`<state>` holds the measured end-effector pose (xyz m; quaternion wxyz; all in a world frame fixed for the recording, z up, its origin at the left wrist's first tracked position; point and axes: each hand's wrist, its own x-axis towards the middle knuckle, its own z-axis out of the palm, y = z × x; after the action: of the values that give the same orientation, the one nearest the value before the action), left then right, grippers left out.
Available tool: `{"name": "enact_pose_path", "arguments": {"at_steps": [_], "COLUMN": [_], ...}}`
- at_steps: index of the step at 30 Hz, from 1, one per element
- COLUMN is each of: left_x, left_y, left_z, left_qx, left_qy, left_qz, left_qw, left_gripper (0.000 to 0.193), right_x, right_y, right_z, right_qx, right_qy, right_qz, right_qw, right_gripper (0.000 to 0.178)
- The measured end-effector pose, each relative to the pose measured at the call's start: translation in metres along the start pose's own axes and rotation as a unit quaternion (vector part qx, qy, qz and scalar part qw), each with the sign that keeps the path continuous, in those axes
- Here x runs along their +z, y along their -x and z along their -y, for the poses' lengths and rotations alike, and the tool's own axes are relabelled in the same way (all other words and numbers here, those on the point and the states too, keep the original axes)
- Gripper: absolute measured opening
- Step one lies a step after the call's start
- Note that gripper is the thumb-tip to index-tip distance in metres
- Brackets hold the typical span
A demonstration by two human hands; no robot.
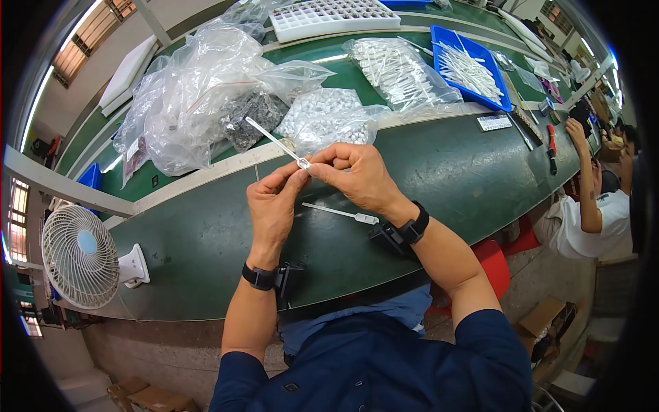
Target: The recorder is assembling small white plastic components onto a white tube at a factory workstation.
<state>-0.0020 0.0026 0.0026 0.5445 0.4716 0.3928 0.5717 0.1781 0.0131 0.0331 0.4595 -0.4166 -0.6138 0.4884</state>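
Note:
Above the green workbench, a thin white plastic stick [273, 140] with a wider, hollow-looking end slants up to the left. Its wide end sits between the fingertips of both hands. My left hand [272, 206] pinches it from below with thumb and forefinger. From the other side, my right hand [358, 177] closes thumb and fingers on the same end; any small part there is hidden. A second white plastic stick [336, 211] of like shape lies on the bench below my right hand, its wide end near the right wrist.
Beyond my hands lie a bag of small white parts [319, 113], a bag of dark parts [250, 118], and a bag of white sticks [398, 72]. A blue tray [506, 101] holds more sticks. A white fan [81, 254] stands left; a red-handled tool [552, 147] and a co-worker [590, 213] are right.

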Motion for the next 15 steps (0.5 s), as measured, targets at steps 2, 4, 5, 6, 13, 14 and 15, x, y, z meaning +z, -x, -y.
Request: {"name": "enact_pose_path", "arguments": {"at_steps": [2,4,5,6,13,14,15], "left_x": [0.0,0.0,0.0,0.0,0.007,0.008,0.01], "left_y": [0.001,0.002,0.002,0.003,0.004,0.004,0.005], "left_z": [0.001,0.003,0.004,0.004,0.005,0.004,0.004], "left_qx": [-0.001,0.001,0.002,0.002,0.039,0.039,0.044], "left_qy": [-0.001,-0.024,-0.036,-0.036,-0.047,-0.047,-0.039], "left_qz": [-0.003,-0.004,-0.005,-0.005,-0.008,-0.009,-0.012], "left_qw": [1.0,1.0,0.999,0.999,0.998,0.998,0.998], "left_gripper": [0.021,0.021,0.021,0.021,0.021,0.021,0.021], "right_x": [0.001,0.003,0.003,0.004,0.004,0.004,0.003], "right_y": [0.001,0.002,0.002,0.003,0.004,0.004,0.004], "right_z": [0.0,-0.002,-0.003,-0.005,-0.004,-0.004,-0.004], "right_qx": [-0.003,-0.022,-0.032,-0.032,-0.096,-0.095,-0.092], "right_qy": [0.012,0.038,0.052,0.052,0.109,0.109,0.115], "right_qz": [-0.01,-0.025,-0.032,-0.031,-0.042,-0.042,-0.038], "right_qw": [1.0,0.999,0.998,0.998,0.988,0.989,0.988], "right_gripper": [0.017,0.017,0.018,0.018,0.016,0.016,0.015]}}
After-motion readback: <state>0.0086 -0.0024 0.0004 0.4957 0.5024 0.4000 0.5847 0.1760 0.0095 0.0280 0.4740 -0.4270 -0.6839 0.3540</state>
